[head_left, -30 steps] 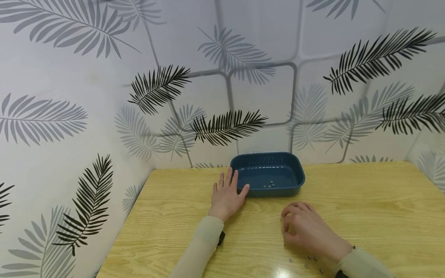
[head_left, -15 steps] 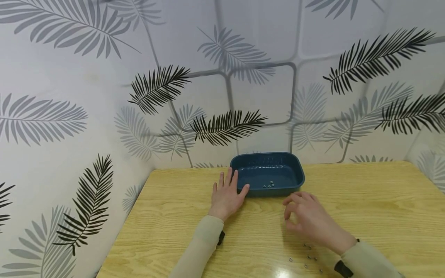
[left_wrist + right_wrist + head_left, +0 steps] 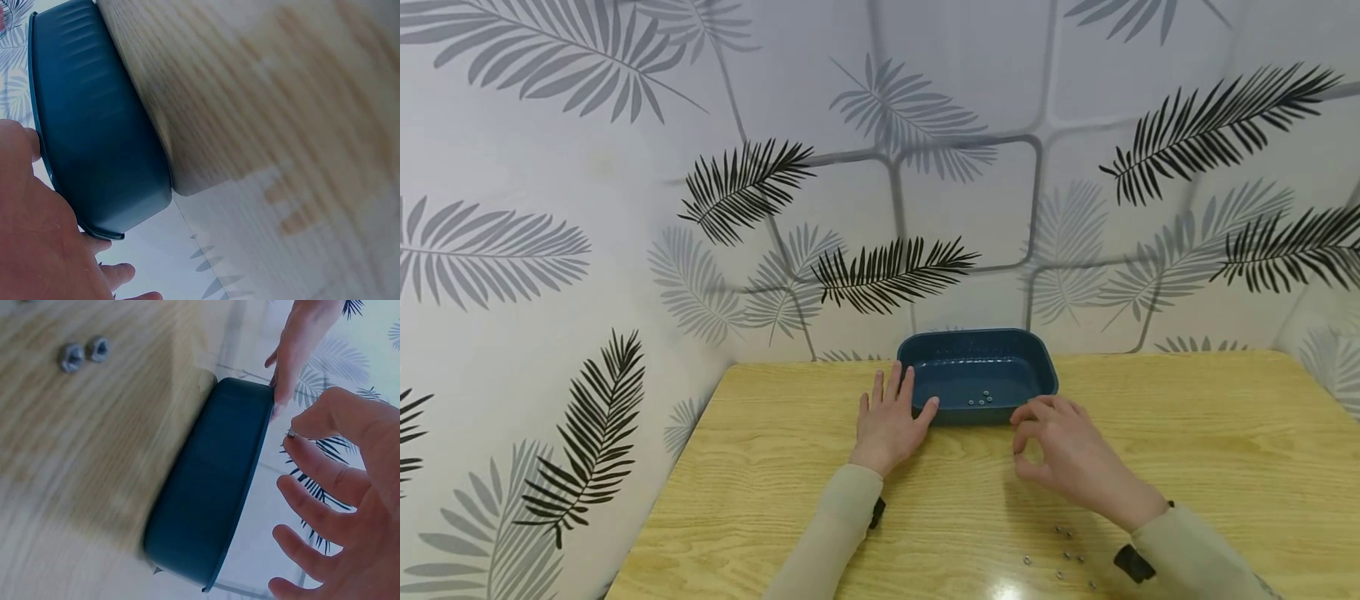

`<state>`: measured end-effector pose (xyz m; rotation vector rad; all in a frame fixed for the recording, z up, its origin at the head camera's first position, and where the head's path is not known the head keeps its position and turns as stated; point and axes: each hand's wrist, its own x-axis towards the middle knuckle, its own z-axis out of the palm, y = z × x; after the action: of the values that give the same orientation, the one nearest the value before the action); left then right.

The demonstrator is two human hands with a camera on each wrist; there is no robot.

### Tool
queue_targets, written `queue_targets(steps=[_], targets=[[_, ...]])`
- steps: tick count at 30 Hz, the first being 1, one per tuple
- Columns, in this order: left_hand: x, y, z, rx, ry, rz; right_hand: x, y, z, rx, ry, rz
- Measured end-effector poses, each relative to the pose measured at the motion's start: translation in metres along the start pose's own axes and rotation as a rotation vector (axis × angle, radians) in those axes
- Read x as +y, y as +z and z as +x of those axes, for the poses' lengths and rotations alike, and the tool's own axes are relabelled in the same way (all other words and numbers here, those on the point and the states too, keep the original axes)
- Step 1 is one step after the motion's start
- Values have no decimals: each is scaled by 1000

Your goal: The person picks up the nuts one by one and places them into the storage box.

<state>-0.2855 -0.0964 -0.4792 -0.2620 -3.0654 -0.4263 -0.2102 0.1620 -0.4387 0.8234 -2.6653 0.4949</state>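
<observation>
A dark blue rectangular tray [image 3: 977,415] stands at the back of the table, with several small nuts [image 3: 981,402] lying inside near its front wall. My left hand [image 3: 890,423] rests on the tray's left front corner, fingers spread and thumb along the rim. In front of the tray's right corner is my right hand [image 3: 1071,454], raised above the table. The right wrist view shows its thumb and index finger pinching a tiny metal nut [image 3: 291,433], mostly covered by the fingertips. More hex nuts [image 3: 72,357] lie loose on the wood.
Several loose nuts [image 3: 1067,556] are scattered on the light wooden table [image 3: 760,467] near its front, below my right hand. Behind the table's back edge rises a wall [image 3: 955,208] with a leaf pattern, close to the tray.
My right hand has moved up and forward, from near the loose nuts to the tray's front right corner. My left hand and the tray have stayed put.
</observation>
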Motion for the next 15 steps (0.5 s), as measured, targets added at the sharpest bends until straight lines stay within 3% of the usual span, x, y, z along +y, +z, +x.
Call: queue_targets(steps=[15], targets=[[2, -4, -1, 10, 3, 2, 8, -4, 18, 83, 5, 16]])
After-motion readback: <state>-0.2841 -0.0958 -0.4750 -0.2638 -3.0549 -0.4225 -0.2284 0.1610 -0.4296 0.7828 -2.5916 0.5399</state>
